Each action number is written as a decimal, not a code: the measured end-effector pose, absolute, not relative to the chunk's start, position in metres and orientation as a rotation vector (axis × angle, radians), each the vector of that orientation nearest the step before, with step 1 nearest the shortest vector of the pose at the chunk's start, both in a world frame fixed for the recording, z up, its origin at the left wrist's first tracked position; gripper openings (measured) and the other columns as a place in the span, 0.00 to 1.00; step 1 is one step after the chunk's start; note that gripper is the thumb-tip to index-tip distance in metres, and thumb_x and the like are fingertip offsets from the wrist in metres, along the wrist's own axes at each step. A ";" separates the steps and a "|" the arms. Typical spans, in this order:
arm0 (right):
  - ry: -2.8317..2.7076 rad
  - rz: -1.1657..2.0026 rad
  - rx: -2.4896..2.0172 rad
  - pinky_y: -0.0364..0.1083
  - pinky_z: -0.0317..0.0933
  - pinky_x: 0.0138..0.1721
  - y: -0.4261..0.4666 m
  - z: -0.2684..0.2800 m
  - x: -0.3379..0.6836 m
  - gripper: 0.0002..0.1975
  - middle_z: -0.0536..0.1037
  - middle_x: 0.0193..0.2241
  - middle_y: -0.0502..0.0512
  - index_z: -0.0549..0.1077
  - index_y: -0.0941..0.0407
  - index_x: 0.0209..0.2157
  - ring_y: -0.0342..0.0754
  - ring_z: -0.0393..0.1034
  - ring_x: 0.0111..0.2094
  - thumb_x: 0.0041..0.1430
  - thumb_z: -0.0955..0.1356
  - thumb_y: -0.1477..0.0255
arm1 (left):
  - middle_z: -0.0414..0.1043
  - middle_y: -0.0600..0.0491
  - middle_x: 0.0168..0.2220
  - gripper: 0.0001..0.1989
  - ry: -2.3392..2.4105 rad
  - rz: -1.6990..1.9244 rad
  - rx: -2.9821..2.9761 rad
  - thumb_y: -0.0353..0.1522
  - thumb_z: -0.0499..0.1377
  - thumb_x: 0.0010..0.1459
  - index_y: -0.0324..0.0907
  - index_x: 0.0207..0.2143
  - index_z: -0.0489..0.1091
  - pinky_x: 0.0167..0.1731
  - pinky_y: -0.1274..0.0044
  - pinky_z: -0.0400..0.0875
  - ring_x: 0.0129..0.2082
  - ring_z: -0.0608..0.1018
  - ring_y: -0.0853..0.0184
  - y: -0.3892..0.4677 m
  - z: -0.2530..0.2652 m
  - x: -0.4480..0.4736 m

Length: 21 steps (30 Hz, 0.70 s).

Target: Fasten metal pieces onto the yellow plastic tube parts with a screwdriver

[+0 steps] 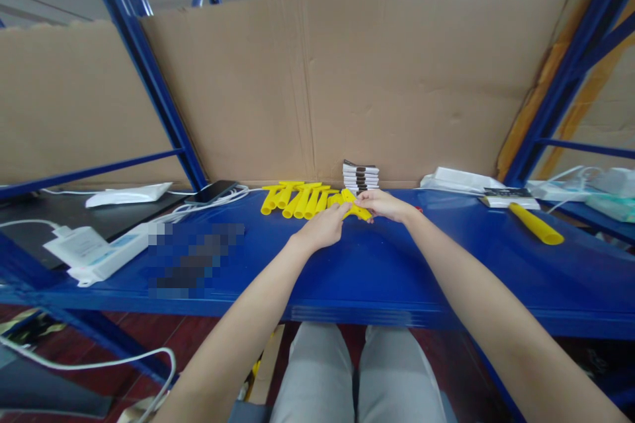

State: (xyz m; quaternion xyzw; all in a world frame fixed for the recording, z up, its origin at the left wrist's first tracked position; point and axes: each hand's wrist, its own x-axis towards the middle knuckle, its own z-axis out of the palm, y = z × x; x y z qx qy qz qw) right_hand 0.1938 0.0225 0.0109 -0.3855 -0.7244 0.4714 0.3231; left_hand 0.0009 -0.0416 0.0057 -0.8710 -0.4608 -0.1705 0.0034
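Observation:
Both my hands meet over the middle of the blue shelf top, on a yellow T-shaped plastic handle [359, 212]. My left hand [325, 227] is closed around its left part, with the fingertips partly hidden. On its right end, my right hand [384, 204] pinches with thumb and fingers. Just left of and behind the hands lies a row of several similar yellow T-shaped handles [299, 201], their hollow round ends facing me. Behind the held piece stands a stack of white packets with dark bands [361, 178].
A yellow tube [536, 223] lies at the right, near a black-and-white packet [510, 198]. To the left are a white power strip [116, 252], cables and a dark phone [212, 192]. Cardboard [397, 79] backs the blue shelf [377, 277] between metal uprights.

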 end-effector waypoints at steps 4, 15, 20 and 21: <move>-1.904 1.270 -1.005 0.39 0.60 0.19 0.022 0.011 0.195 0.15 0.73 0.17 0.47 0.66 0.56 0.25 0.40 0.64 0.17 0.50 0.73 0.62 | 0.69 0.41 0.54 0.25 -1.428 -0.544 -2.741 0.23 0.48 0.59 0.42 0.59 0.59 0.55 0.62 0.66 0.55 0.72 0.57 -0.042 0.006 0.001; -1.902 1.267 -0.980 0.38 0.59 0.19 0.022 0.009 0.195 0.18 0.73 0.17 0.46 0.66 0.56 0.26 0.39 0.65 0.17 0.47 0.75 0.60 | 0.67 0.41 0.57 0.25 -1.451 -0.561 -2.742 0.23 0.48 0.59 0.41 0.59 0.56 0.55 0.61 0.66 0.56 0.72 0.56 -0.042 0.003 0.001; -1.892 1.254 -0.968 0.38 0.57 0.19 0.020 0.011 0.194 0.18 0.73 0.17 0.46 0.66 0.56 0.26 0.38 0.64 0.17 0.48 0.75 0.61 | 0.60 0.36 0.62 0.27 -1.480 -0.563 -2.698 0.24 0.48 0.60 0.35 0.62 0.51 0.56 0.62 0.66 0.58 0.70 0.55 -0.040 0.002 0.001; -1.891 1.251 -0.967 0.38 0.57 0.19 0.019 0.012 0.194 0.17 0.73 0.17 0.46 0.66 0.56 0.25 0.38 0.63 0.16 0.48 0.75 0.61 | 0.60 0.36 0.62 0.27 -1.475 -0.567 -2.701 0.24 0.48 0.61 0.35 0.62 0.51 0.56 0.62 0.66 0.58 0.70 0.55 -0.040 0.001 0.001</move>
